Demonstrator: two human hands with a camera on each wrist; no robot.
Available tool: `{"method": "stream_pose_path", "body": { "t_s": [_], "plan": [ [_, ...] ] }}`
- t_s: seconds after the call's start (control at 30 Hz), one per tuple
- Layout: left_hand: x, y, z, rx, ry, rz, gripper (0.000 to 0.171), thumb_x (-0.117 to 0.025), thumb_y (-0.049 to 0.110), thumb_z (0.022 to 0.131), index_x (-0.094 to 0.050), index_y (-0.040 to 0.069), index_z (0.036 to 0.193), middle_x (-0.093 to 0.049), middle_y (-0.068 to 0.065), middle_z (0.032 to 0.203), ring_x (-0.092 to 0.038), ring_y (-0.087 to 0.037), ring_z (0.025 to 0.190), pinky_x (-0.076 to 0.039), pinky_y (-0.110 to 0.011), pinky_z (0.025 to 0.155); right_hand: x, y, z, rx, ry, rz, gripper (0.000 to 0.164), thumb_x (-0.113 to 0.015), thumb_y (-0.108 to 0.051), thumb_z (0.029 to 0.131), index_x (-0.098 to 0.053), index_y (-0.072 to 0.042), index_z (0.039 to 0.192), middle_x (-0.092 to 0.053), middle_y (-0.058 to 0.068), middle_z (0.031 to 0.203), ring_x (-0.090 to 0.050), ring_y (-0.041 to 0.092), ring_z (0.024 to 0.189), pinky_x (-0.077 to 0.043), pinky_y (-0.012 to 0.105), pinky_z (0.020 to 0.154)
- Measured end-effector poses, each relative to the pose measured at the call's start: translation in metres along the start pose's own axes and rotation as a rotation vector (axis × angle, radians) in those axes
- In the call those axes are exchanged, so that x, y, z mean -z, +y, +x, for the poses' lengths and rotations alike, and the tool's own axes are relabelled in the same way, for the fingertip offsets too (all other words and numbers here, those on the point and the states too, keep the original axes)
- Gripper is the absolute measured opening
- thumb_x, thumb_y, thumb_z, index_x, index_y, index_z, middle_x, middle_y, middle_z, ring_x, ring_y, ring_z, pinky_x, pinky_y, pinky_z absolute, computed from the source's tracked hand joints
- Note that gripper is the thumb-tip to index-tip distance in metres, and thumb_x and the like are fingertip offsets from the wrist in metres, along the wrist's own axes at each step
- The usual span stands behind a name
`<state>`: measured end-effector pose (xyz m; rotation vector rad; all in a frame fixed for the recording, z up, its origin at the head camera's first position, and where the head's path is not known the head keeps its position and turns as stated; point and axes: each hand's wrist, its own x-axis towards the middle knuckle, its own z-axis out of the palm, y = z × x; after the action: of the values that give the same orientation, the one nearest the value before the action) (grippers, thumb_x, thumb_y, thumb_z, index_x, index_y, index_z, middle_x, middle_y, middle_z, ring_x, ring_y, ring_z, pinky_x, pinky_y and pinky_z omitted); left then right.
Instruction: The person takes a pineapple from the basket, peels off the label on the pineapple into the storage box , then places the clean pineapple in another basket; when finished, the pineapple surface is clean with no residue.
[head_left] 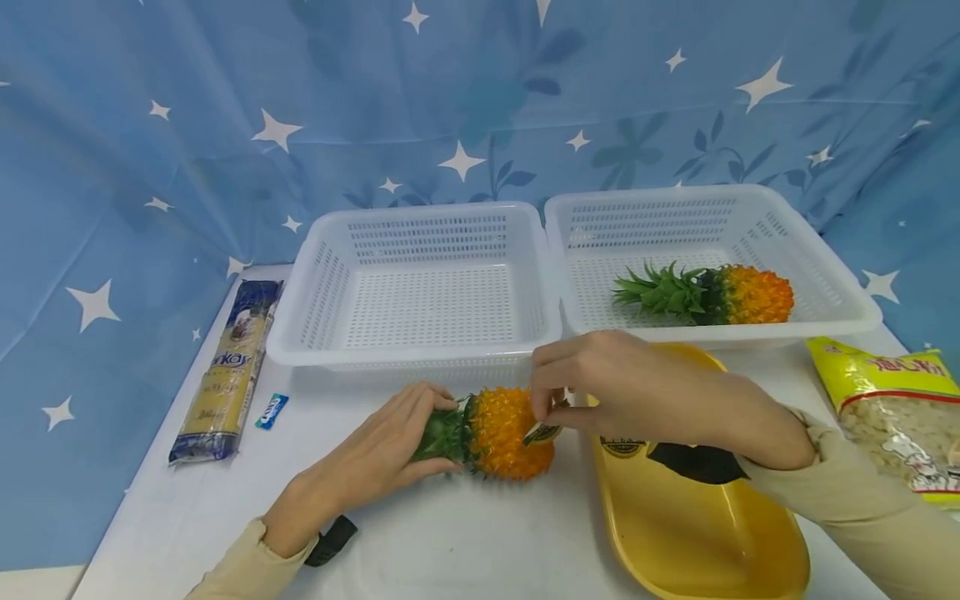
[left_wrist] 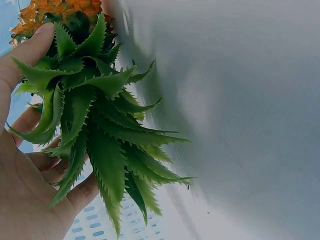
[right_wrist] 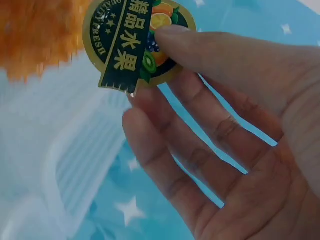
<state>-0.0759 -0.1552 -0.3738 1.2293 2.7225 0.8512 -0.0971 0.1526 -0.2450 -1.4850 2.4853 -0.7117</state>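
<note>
On the white table a toy-like pineapple (head_left: 512, 433) lies on its side, with an orange body and green leaves (left_wrist: 107, 140). My left hand (head_left: 375, 446) holds it by the leafy crown, thumb along one side and fingers round the other. Between thumb and fingertips my right hand (head_left: 622, 383) pinches a round black-and-gold fruit sticker (right_wrist: 135, 42) printed with fruit and Chinese characters. In the head view this sticker overlaps the right end of the orange body. The other fingers of the right hand (right_wrist: 200, 135) are stretched out loosely behind the sticker.
Two white baskets (head_left: 416, 357) stand at the back; the right one holds another pineapple (head_left: 753, 296). A yellow basin (head_left: 697, 542) sits under my right forearm. Noodle pack (head_left: 225, 371) and small blue packet (head_left: 272, 411) lie left, a yellow-and-clear food bag (head_left: 896, 417) right.
</note>
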Motion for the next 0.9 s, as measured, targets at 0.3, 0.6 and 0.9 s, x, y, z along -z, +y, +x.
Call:
{"method": "stream_pose_path", "body": {
  "t_s": [0.3, 0.6, 0.9],
  "plan": [
    [0.0, 0.001, -0.002, 0.019, -0.005, 0.006, 0.056, -0.08, 0.039, 0.093, -0.05, 0.01, 0.131, -0.054, -0.006, 0.136, -0.056, -0.02, 0.123, -0.051, -0.04, 0.103, 0.021, 0.031, -0.047, -0.123, 0.053, 0.059, 0.022, -0.083, -0.006, 0.09, -0.073, -0.025, 0.093, -0.065, -0.021, 0.094, -0.066, 0.0, 0.082, -0.06, 0.022, 0.071],
    [0.0, 0.001, -0.002, 0.028, -0.013, 0.004, 0.055, -0.08, 0.039, 0.093, -0.05, 0.011, 0.129, -0.054, -0.005, 0.136, -0.056, -0.02, 0.123, -0.051, -0.04, 0.104, 0.007, 0.073, -0.085, -0.302, -0.05, 0.021, 0.025, -0.084, -0.003, 0.087, -0.073, -0.025, 0.09, -0.067, -0.021, 0.086, -0.062, -0.003, 0.075, -0.057, 0.023, 0.067],
    [-0.001, 0.001, -0.001, 0.014, -0.007, 0.005, 0.054, -0.082, 0.037, 0.091, -0.051, 0.01, 0.126, -0.055, -0.006, 0.136, -0.056, -0.021, 0.124, -0.05, -0.039, 0.104, -0.016, 0.102, -0.097, -0.414, -0.111, -0.019, 0.023, -0.084, 0.001, 0.085, -0.073, -0.019, 0.082, -0.064, -0.017, 0.078, -0.055, -0.001, 0.068, -0.052, 0.024, 0.06]
  ]
}}
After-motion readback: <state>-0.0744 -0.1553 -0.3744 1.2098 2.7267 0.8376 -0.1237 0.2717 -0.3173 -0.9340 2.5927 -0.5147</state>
